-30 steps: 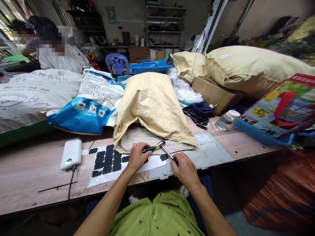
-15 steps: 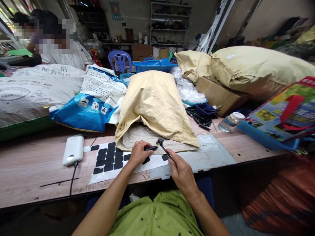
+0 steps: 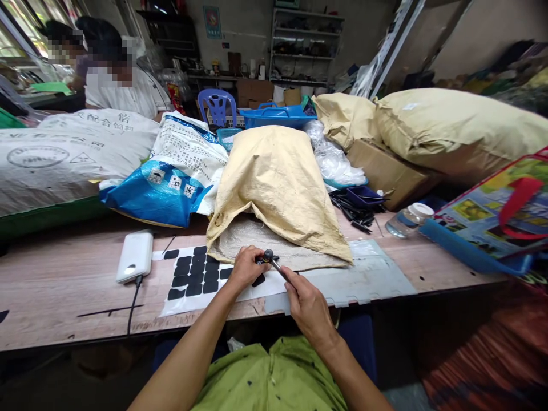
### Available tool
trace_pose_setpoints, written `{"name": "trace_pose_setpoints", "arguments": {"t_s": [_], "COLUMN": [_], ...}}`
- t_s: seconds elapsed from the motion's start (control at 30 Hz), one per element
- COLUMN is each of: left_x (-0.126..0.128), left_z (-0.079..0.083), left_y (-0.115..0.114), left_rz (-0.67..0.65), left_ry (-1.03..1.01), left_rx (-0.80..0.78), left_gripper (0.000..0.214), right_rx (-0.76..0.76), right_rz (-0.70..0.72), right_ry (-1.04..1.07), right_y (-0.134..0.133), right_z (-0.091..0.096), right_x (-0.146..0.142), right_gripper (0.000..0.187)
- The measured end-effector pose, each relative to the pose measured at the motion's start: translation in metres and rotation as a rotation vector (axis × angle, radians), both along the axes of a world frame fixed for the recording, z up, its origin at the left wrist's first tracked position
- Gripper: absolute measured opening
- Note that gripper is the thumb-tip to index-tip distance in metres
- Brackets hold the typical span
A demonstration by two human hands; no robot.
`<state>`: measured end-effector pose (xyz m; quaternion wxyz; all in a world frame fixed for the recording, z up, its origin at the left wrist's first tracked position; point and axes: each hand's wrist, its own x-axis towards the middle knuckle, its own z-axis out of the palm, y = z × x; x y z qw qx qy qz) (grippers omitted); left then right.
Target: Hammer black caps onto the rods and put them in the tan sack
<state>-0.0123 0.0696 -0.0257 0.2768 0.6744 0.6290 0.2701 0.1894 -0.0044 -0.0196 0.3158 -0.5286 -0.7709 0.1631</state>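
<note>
My left hand [image 3: 247,265] is closed, its thumb and fingertips pinching a small black pen-like piece [image 3: 260,260]. My right hand [image 3: 307,301] is wrapped round a slim metal rod with a rounded black head [image 3: 276,264]. The rod's head lies at the left fingertips and overlaps the black piece; whether the two touch I cannot tell. Just beyond both hands is the mouth of a large tan sack [image 3: 274,171], showing its whitish inner side. Under and left of my left hand lies a white sheet with black rounded stickers [image 3: 196,274].
A white power bank [image 3: 135,257] with a cable lies left. To the right are a heap of black pen-like parts [image 3: 349,211], a navy tray [image 3: 366,196], a lidded jar [image 3: 409,220] and a carton [image 3: 385,171]. Blue-and-white sacks [image 3: 166,171] stand left; people sit behind them.
The head of the rod has moved left and onto the black piece at my left fingertips. My right hand has come closer to the left. The camera view has shifted slightly.
</note>
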Motion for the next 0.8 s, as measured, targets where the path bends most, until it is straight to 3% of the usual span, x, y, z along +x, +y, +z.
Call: {"name": "trace_pose_setpoints", "arguments": {"t_s": [0.17, 0.37, 0.8], "left_x": [-0.002, -0.010, -0.015], "left_z": [0.003, 0.000, -0.010], "left_y": [-0.002, -0.004, 0.000], "left_rz": [-0.004, -0.017, -0.072], "left_ry": [-0.061, -0.177, -0.148], "left_rx": [-0.020, -0.023, -0.021], "left_gripper": [0.017, 0.019, 0.033], "right_rx": [0.034, 0.136, 0.214], "right_rz": [-0.126, -0.274, -0.327], "right_ry": [-0.042, -0.318, -0.348], "right_y": [0.008, 0.024, 0.019], "right_z": [0.002, -0.001, -0.023], "right_x": [0.017, 0.042, 0.034], "right_gripper": [0.036, 0.029, 0.028]}}
